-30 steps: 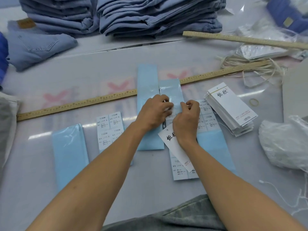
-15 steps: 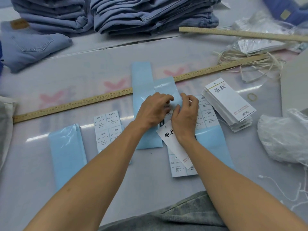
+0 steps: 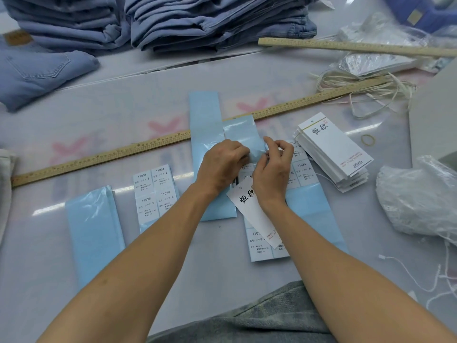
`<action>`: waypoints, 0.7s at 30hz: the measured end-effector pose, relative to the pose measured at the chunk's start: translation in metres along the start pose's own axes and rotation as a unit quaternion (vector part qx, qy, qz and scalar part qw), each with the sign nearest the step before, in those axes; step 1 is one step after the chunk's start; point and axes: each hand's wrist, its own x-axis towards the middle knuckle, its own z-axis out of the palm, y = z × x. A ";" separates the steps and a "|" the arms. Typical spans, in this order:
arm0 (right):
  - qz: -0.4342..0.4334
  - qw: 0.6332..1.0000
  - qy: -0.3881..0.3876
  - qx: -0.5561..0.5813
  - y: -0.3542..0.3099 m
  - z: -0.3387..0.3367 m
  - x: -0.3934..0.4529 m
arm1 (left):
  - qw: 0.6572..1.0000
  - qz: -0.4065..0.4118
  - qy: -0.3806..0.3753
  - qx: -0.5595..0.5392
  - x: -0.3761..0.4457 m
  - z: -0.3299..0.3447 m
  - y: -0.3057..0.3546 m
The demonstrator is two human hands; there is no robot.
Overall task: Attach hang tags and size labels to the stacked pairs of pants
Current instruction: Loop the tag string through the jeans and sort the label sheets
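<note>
1. Left hand point(image 3: 223, 162) curled, fingertips pinching the blue backing sheet point(image 3: 243, 138) in the middle of the table point(image 3: 74, 243).
2. Right hand point(image 3: 273, 169) curled too, thumb and finger nipping the same sheet's edge, touching the left hand.
3. One white hang tag point(image 3: 254, 214) tucked under the right wrist, tilted.
4. Stack of hang tags point(image 3: 333, 149) just right of the hands.
5. Size labels point(image 3: 155, 191) on a sheet left of the hands.
6. Piles of folded pants point(image 3: 210, 21) at the far side of the table.
</note>
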 end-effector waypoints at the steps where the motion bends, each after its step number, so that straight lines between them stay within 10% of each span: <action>1: 0.011 1.000 -0.004 -0.001 0.000 0.000 0.000 | 1.000 0.006 0.013 0.007 0.000 -0.001 0.000; 15: 0.028 0.999 -0.011 -0.024 0.000 0.002 0.002 | 0.988 0.119 0.084 0.042 -0.005 -0.014 -0.008; 21: 0.002 0.999 0.014 -0.030 0.001 0.003 0.002 | 0.990 -0.010 0.132 -0.050 -0.044 -0.043 -0.013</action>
